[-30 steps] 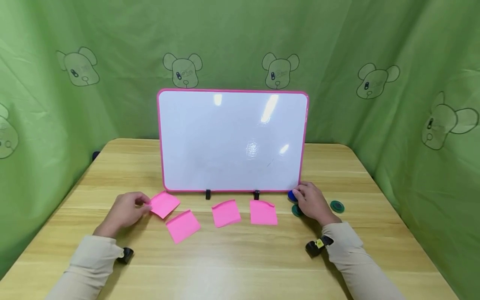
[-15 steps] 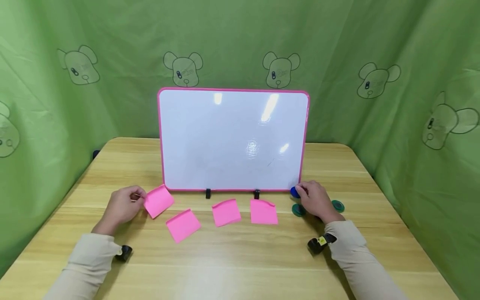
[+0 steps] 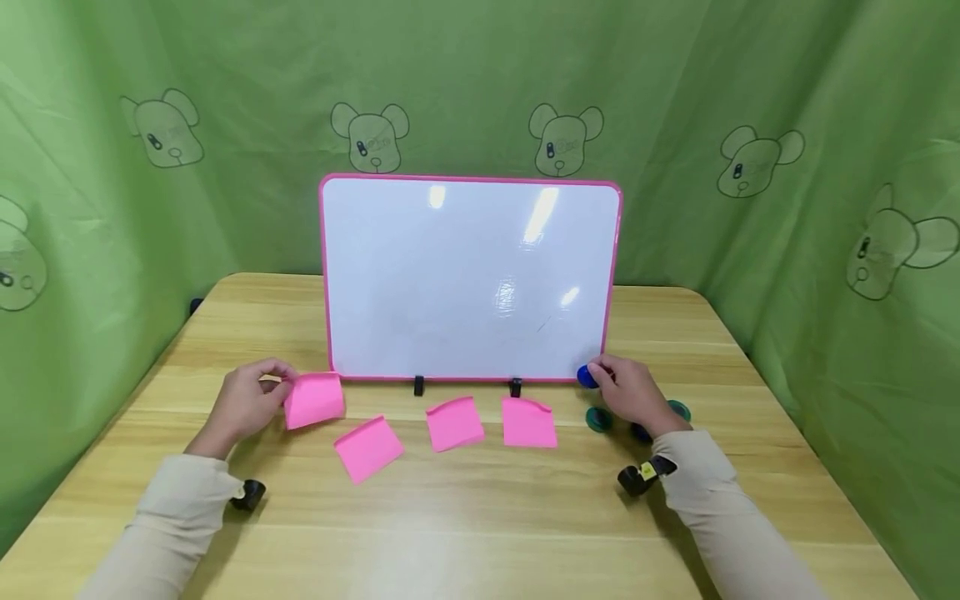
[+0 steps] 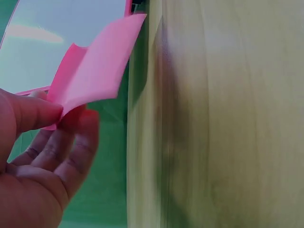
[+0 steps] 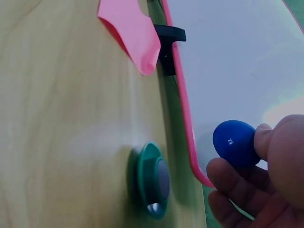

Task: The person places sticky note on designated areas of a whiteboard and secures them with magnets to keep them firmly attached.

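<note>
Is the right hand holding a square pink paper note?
No, the right hand pinches a round blue magnet near the pink-framed whiteboard.

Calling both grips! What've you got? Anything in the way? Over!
Left grip pinching curled pink note. Right grip holding blue disc near lower right of whiteboard. Nothing seen blocking either.

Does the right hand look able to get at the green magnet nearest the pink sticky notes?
Probably yes: that green magnet lies uncovered near the right hand, though the blue magnet this hand pinches might need setting down first.
</note>
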Tool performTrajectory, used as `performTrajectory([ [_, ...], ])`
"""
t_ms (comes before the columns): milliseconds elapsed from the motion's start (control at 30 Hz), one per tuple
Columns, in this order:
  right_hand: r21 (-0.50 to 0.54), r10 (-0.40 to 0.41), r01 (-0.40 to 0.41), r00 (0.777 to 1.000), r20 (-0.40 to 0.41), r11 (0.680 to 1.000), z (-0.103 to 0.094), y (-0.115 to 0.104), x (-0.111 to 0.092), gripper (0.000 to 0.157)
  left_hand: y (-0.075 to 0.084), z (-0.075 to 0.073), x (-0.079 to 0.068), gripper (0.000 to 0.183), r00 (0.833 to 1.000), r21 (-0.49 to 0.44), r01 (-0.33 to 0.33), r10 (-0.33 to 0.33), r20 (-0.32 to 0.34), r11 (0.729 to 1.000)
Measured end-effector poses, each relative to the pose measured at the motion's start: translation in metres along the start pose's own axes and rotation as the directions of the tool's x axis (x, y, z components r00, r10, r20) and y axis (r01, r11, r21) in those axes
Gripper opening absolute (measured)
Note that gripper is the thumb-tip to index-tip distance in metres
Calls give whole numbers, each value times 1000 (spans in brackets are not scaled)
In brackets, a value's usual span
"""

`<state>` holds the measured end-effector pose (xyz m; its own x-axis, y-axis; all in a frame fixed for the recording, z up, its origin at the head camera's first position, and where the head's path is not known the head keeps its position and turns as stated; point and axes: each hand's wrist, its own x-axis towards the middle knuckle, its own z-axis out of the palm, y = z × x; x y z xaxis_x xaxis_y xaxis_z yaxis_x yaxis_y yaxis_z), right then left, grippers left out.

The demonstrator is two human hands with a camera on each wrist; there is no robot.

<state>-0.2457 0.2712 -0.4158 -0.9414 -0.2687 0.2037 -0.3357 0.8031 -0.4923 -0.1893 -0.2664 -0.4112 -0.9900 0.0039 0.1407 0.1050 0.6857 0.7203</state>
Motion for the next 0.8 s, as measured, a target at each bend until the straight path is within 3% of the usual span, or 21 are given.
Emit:
performTrajectory([
  [367, 70, -3, 2, 1000, 8, 998, -2, -10, 5, 22, 2, 1, 4, 17, 1000, -50, -20, 20, 7, 999],
  [567, 102, -15, 16, 1000, -14, 995, -5, -17, 9, 21, 7, -2, 2, 24, 998, -41, -66, 67, 19, 997],
  [800, 128, 22, -20, 1000, -14, 992, -10, -25, 9, 20, 17, -4, 2, 40, 996, -117, -32, 41, 76, 993],
])
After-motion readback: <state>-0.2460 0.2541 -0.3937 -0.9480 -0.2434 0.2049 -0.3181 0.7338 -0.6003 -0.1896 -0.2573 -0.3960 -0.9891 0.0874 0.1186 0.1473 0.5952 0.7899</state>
